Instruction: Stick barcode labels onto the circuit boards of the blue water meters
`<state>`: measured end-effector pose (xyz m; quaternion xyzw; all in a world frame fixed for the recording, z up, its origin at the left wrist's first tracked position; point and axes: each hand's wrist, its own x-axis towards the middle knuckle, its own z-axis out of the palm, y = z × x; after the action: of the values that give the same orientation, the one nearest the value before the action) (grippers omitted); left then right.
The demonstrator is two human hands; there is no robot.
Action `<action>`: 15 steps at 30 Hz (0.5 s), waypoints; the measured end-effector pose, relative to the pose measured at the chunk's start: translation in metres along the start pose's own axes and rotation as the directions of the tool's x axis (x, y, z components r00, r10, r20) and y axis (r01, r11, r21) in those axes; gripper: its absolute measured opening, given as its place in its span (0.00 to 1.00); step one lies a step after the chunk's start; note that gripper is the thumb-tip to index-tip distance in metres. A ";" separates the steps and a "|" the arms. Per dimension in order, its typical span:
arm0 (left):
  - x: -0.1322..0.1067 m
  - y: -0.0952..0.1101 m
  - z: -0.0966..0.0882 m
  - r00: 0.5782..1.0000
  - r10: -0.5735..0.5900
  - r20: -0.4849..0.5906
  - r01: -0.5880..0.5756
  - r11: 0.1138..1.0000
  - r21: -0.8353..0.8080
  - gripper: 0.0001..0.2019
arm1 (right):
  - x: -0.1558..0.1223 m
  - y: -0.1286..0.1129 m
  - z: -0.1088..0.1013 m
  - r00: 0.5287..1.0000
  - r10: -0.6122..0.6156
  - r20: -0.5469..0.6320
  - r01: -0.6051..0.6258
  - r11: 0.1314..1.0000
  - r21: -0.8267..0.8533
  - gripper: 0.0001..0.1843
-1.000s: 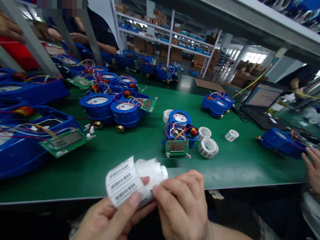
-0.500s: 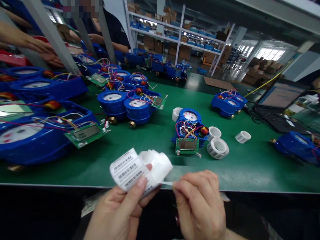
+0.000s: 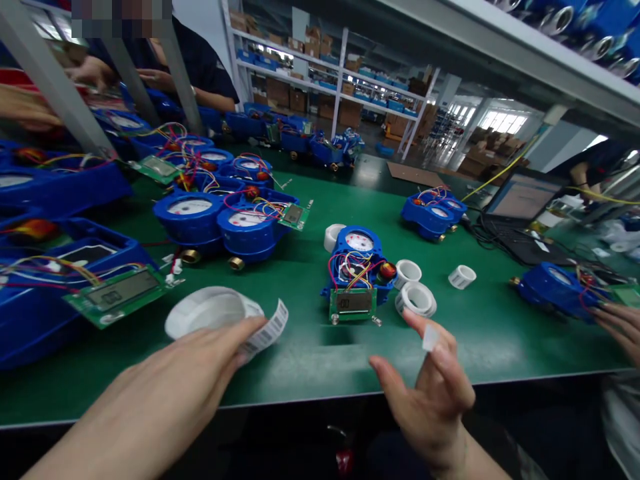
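Note:
My left hand (image 3: 220,357) is closed on a roll of barcode labels (image 3: 200,312) at the left of the green table's front edge. A short printed strip (image 3: 270,331) curls up from the roll beside my fingertips. My right hand (image 3: 433,383) hovers over the front edge, thumb and index finger spread apart. A small white label (image 3: 430,338) clings to its fingers. Just beyond stands a blue water meter (image 3: 357,267) with bare wires and a circuit board with a display (image 3: 353,303) leaning at its front.
White label rolls (image 3: 416,300) lie right of the meter. Several blue meters (image 3: 245,230) crowd the left side. At right are a laptop (image 3: 520,207), another meter (image 3: 555,287) and another person's hand (image 3: 617,327). Metal posts (image 3: 50,73) rise at left, with other people's hands beyond.
My left hand has moved left with the label roll, lowering it to the tabletop. The right hand has come away from the roll and spread, with a small label on its fingers.

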<state>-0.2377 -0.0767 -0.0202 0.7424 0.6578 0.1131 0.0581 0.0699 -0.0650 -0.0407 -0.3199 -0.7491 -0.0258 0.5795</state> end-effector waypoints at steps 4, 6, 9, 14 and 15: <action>0.027 0.010 0.007 0.997 0.080 -0.020 -0.080 0.997 0.009 0.26 | 0.000 0.033 0.008 0.997 -0.010 0.072 0.009 1.000 0.021 0.57; 0.029 0.018 0.009 0.997 0.051 -0.065 -0.050 0.999 0.009 0.26 | 0.004 0.044 0.013 0.993 -0.053 0.108 0.052 0.999 0.013 0.56; 0.024 0.027 0.011 0.980 0.007 -0.201 0.004 0.999 0.054 0.24 | 0.011 0.056 0.018 0.983 -0.094 0.155 0.095 0.996 0.002 0.55; 0.021 0.044 0.017 0.854 0.092 -0.512 -0.059 0.995 0.080 0.22 | 0.019 0.063 0.019 0.974 -0.115 0.193 0.115 0.993 0.010 0.53; 0.023 0.049 0.019 0.839 0.144 -0.525 -0.149 0.988 0.033 0.23 | 0.020 0.063 0.018 0.974 -0.113 0.197 0.113 0.994 0.016 0.53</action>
<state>-0.1830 -0.0588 -0.0244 0.7310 0.5893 0.3189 -0.1292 0.0842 0.0017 -0.0496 -0.2765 -0.8200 -0.0252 0.5005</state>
